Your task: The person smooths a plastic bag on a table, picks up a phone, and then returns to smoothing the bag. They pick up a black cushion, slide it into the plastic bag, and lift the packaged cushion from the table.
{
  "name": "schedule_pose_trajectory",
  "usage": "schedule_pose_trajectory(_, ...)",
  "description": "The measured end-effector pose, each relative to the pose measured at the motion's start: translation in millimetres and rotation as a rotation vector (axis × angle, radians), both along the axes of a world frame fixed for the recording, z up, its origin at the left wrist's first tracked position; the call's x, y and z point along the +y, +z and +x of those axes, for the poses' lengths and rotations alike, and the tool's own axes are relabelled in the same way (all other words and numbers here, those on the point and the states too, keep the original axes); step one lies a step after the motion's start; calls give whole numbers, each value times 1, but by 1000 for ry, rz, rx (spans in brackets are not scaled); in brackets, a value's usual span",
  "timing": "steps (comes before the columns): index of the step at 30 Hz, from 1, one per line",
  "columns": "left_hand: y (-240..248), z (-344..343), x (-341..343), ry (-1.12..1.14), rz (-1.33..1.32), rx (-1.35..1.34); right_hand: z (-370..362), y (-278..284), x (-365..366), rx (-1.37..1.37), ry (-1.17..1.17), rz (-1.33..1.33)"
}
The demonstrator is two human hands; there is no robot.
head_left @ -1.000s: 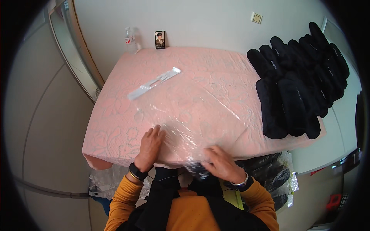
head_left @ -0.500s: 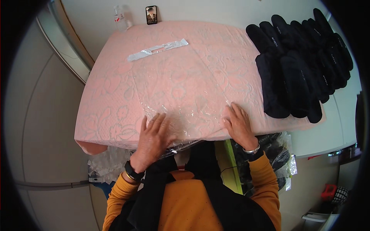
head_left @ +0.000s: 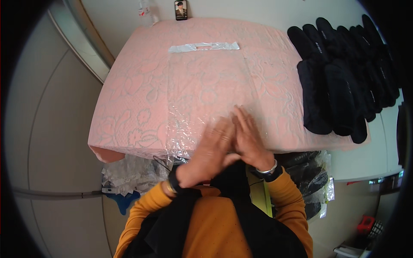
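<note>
A clear plastic bag (head_left: 189, 92) lies flat on the pink patterned tablecloth (head_left: 124, 99), its white header strip with a hand hole (head_left: 204, 47) toward the far side. Over the bag's near right part my hands meet. My left hand (head_left: 211, 146), smeared by motion, has its fingers stretched out and overlaps the right at the fingertips. My right hand (head_left: 251, 139) is open, fingers extended and pointing away from me. Neither hand visibly grips anything; whether the palms press on the film is hidden.
Several long, rounded black padded pieces (head_left: 340, 94) lie piled at the right. A phone (head_left: 181, 10) and a clear bottle (head_left: 145, 15) stand against the wall. Below the table edge are crumpled clear bags (head_left: 133, 174) at left and bagged black items (head_left: 303, 172) at right.
Both hands have come together from opposite sides of the bag, the left moving right. The bag has straightened, its header strip now nearly level. The whole view has shifted slightly.
</note>
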State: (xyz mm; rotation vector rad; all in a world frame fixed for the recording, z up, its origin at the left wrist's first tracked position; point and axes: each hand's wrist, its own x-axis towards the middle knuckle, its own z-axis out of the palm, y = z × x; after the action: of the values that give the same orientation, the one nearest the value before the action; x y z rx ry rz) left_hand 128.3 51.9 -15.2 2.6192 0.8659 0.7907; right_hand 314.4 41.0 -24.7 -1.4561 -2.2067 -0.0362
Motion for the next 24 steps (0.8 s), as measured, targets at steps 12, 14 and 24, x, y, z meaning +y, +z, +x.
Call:
schedule_pose_trajectory(12, -42, -83, 54, 205, 81, 388, 25, -26, 13, -142, -61, -205)
schedule_pose_trajectory(14, -45, -112, 70, 268, 105, 410, 37, -33, 14, -154, -80, -190)
schedule_pose_trajectory(24, -11, -180, 49, 366, 69, 424, 43, -8, -41, -185, -177, -212)
